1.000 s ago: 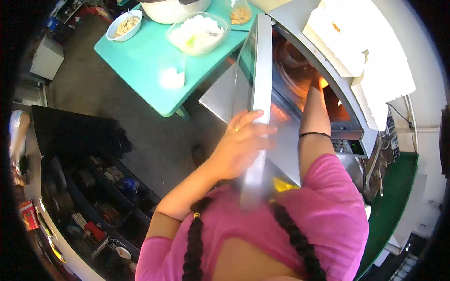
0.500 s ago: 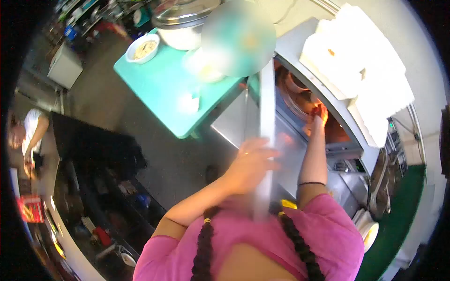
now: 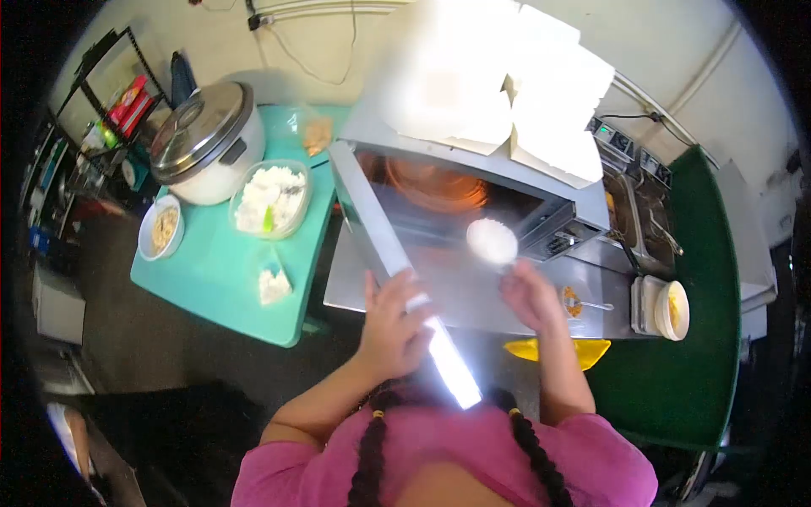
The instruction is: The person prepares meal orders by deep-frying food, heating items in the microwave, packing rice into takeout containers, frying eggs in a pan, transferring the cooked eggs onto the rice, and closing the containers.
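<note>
The door [image 3: 374, 215] is gripped along its edge by the left hand [image 3: 394, 325]; a white bowl [image 3: 492, 242] is held by its near side in the right hand [image 3: 530, 294], over the steel surface [image 3: 351, 283], just outside the open oven [image 3: 541, 187]. The bowl is best kept level, the door held clear. Tubs [image 3: 652, 306] are set near the surface's front right corner.
</note>
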Available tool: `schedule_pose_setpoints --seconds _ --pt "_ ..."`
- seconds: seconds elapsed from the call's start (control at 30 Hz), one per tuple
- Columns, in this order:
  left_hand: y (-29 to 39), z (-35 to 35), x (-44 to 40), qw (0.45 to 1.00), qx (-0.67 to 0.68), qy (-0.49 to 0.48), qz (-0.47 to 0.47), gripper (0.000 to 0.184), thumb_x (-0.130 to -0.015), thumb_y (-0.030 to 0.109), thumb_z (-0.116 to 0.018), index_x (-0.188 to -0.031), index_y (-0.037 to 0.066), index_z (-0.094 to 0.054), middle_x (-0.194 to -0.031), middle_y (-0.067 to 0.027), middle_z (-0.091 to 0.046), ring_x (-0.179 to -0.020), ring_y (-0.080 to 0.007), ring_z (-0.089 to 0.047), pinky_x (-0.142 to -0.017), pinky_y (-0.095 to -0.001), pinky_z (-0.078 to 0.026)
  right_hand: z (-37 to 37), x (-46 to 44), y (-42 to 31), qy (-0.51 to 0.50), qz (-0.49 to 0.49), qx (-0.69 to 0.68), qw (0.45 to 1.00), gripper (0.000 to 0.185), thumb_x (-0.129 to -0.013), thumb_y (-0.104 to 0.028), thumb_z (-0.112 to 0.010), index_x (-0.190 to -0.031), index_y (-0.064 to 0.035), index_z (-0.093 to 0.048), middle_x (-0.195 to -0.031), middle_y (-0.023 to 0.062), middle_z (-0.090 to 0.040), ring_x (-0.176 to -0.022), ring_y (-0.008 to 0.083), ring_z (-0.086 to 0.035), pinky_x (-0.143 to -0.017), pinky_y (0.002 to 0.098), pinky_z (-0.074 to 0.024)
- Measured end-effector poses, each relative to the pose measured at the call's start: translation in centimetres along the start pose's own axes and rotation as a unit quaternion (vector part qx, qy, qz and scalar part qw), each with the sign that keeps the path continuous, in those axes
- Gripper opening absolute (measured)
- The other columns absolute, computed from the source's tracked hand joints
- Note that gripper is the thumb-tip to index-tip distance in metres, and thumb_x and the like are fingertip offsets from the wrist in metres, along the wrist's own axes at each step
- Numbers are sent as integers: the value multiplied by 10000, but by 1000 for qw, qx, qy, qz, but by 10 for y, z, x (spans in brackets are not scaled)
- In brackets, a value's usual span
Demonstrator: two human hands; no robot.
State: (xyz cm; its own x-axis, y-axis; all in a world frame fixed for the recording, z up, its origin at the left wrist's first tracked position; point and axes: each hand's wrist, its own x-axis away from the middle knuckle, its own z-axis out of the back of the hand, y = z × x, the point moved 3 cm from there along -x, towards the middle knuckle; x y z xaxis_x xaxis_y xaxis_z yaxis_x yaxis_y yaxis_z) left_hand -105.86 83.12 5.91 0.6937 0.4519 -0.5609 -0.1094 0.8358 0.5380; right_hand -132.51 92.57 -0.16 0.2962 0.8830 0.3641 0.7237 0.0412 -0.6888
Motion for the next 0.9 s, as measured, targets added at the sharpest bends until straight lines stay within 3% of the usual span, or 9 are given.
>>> schedule_pose_setpoints --seconds 0.13,0.27,0.43,0.57,0.67,0.77,0.83,0.87,0.9 --pt "-53 50 -54 986 8 162 -30 292 -815 122 -632 -1103 81 -659 -1273 -195 -538 -1231 -394 -491 -1078 -565 -315 -66 33 -71 -81 18 38 996 335 -1011 -415 -507 -794 -162 -471 -745 -23 -481 -695 117 -487 -608 246 -409" --pt "-94 75 -137 977 -24 214 -4 342 -857 174 -684 -1186 104 -617 -1349 -244 -458 -1220 -448 -477 -1016 -474 -417 -112 7 -139 -97 118 179 972 315 -1011 -406 -506 -808 -167 -477 -723 -34 -449 -665 110 -464 -566 266 -387" --pt "-148 49 -193 990 35 136 23 439 -842 227 -728 -1246 144 -577 -1398 -267 -408 -1269 -441 -437 -1045 -464 -394 -147 -66 -196 83 164 313 932 360 -998 -377 -537 -732 -180 -395 -679 -41 -359 -625 102 -375 -536 247 -316" --pt "-171 35 -207 990 31 138 -8 341 -845 245 -723 -1119 100 -580 -1232 -254 -524 -1146 -438 -528 -967 -455 -447 -173 -100 -218 127 219 483 838 262 -953 -324 -558 -836 -91 -577 -673 -23 -423 -596 105 -423 -511 270 -372" --pt "-172 33 -206 991 67 119 3 257 -864 213 -692 -1017 54 -561 -1070 -213 -597 -1067 -420 -562 -899 -449 -464 -180 -132 -233 179 224 692 662 441 -919 -364 -521 -1069 11 -700 -740 70 -589 -567 140 -496 -516 295 -442" --pt "-172 30 -207 990 84 112 33 204 -880 178 -657 -962 33 -538 -983 -199 -615 -992 -423 -573 -838 -455 -467 -191 -150 -231 165 206 726 636 437 -915 -371 -514 -1042 1 -703 -737 87 -629 -595 173 -560 -527 323 -476" --pt "-169 31 -207 989 74 123 27 175 -894 164 -630 -937 30 -525 -957 -204 -616 -948 -436 -567 -806 -470 -460 -210 -154 -225 169 213 813 516 403 -902 -352 -526 -989 -9 -720 -858 157 -712 -708 288 -674 -687 402 -543" --pt "-169 30 -207 989 76 119 31 175 -894 164 -630 -937 30 -525 -957 -204 -616 -948 -436 -567 -806 -470 -460 -213 -158 -224 168 207 813 518 403 -902 -352 -526 -989 -9 -720 -858 157 -712 -708 288 -674 -687 402 -543" --pt "-170 29 -206 989 70 128 34 174 -896 167 -629 -935 31 -527 -948 -204 -616 -946 -433 -570 -804 -473 -458 -218 -161 -219 132 224 868 423 378 -886 -329 -537 -967 -9 -722 -879 173 -710 -761 314 -677 -718 413 -543"
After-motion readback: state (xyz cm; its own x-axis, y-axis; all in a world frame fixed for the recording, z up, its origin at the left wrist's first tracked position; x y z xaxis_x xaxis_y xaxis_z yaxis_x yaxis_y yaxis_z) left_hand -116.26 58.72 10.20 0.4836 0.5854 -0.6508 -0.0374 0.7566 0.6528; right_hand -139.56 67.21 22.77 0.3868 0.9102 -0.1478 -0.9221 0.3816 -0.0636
